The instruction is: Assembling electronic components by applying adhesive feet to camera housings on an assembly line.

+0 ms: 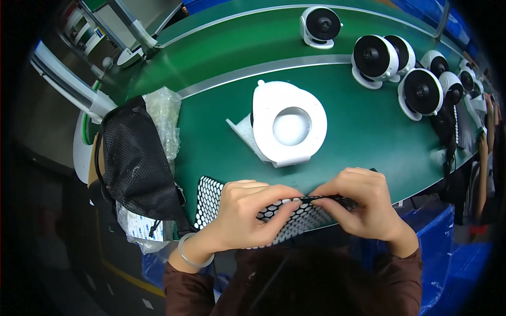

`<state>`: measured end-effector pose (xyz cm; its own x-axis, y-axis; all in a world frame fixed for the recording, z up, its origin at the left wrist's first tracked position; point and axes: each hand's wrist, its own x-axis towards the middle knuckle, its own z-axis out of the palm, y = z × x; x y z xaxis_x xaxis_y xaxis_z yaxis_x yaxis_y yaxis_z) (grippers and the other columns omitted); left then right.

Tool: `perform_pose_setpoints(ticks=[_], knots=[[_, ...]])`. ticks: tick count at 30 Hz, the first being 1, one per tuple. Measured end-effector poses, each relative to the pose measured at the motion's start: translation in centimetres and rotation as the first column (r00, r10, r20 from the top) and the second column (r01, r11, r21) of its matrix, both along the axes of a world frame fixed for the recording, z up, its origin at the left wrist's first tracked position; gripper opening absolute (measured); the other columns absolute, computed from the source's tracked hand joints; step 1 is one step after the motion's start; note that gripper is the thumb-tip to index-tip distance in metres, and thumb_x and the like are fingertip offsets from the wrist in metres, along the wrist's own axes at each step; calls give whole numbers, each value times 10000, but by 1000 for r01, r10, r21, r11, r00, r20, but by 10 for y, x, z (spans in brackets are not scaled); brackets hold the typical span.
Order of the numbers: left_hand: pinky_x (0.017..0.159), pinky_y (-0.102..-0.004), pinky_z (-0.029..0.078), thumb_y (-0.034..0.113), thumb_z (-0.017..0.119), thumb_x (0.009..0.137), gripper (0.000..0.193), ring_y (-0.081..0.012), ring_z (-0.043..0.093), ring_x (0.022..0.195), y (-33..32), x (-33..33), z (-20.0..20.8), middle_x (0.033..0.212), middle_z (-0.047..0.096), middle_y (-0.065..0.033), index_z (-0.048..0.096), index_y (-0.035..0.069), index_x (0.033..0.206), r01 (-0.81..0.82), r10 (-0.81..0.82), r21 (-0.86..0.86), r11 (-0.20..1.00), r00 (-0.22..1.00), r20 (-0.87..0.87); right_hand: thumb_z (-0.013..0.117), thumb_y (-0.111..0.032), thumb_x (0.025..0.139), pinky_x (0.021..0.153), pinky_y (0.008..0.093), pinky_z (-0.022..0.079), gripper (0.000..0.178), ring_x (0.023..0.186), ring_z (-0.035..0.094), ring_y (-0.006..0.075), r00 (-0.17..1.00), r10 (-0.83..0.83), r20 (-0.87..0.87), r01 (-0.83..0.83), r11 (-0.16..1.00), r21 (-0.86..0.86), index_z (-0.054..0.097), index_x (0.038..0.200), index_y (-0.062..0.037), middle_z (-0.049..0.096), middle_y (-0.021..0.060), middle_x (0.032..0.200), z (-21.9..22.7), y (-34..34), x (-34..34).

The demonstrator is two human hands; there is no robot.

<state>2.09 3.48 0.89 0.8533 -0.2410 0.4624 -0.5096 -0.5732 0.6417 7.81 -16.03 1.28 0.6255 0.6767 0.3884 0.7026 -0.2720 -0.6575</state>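
Black with white dots all over, that's the dotted sheet [300,222] in both hands, held right at the near edge of the green table [211,137], in front of the person's body. The left hand [250,210] has the top edge pinched between thumb and forefinger, and the right hand [363,203] is doing the same just beside it, thumbs nearly meeting. So yeah, both grips are closed on that edge. One corner of the sheet sticks out past the left hand, and the rest slopes down toward the person. There's a pale bracelet [192,256] on the left wrist, with brown sleeves [190,289] behind.

Just past the hands there's a white housing [310,108] with a big round opening facing up, and a pale foam piece [243,130] pokes out from under its left side. Over on the left you've got a black mesh bag [138,158] slumped against some clear plastic wrap [166,118]. Far right, a bunch of white devices with round black fronts [371,58] stand clustered, plus one loner [320,26] up on the back ledge.
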Motion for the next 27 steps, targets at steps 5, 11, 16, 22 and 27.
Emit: perform_pose_setpoints(ticks=[5, 11, 16, 22, 27], knots=[[422, -260, 370, 30, 647, 677, 53, -196, 553, 448, -8, 1, 1, 579, 600, -66, 621, 39, 723, -37, 37, 25, 999, 999, 22, 711, -88, 646, 788, 427, 459, 162, 701, 592, 188, 984, -53, 168, 26, 987, 161, 640, 790, -104, 602, -4, 733, 4, -3, -1], [405, -267, 336, 30, 642, 679, 56, -191, 512, 410, -11, 3, 2, 550, 581, -62, 616, 33, 728, -24, 24, -4, 1000, 1000, 14, 706, -94, 645, 744, 397, 483, 148, 675, 581, 182, 961, -127, 245, 97, 987, 128, 632, 772, -107, 592, -6, 742, 1, -1, -2], [399, -275, 325, 41, 641, 691, 54, -201, 503, 403, -13, 2, 2, 539, 571, -67, 606, 33, 731, -61, 60, 36, 997, 998, 24, 697, -91, 642, 714, 381, 497, 145, 666, 583, 186, 953, -119, 278, 86, 988, 128, 624, 767, -101, 590, -4, 745, 0, 1, -1], [403, -284, 340, 44, 633, 702, 44, -218, 504, 402, -14, 2, 1, 539, 570, -80, 597, 28, 722, -75, 75, 44, 996, 997, 0, 687, -82, 639, 694, 361, 504, 145, 658, 586, 188, 949, -116, 292, 90, 991, 103, 610, 761, -92, 589, 4, 751, -1, 3, -1], [419, -293, 375, 45, 628, 705, 40, -239, 526, 421, -13, 3, -2, 548, 574, -98, 593, 24, 709, -86, 85, -33, 996, 995, -43, 677, -72, 632, 664, 338, 507, 162, 644, 578, 197, 906, -137, 401, 103, 989, 104, 592, 769, -72, 577, 22, 742, -2, 6, -2]])
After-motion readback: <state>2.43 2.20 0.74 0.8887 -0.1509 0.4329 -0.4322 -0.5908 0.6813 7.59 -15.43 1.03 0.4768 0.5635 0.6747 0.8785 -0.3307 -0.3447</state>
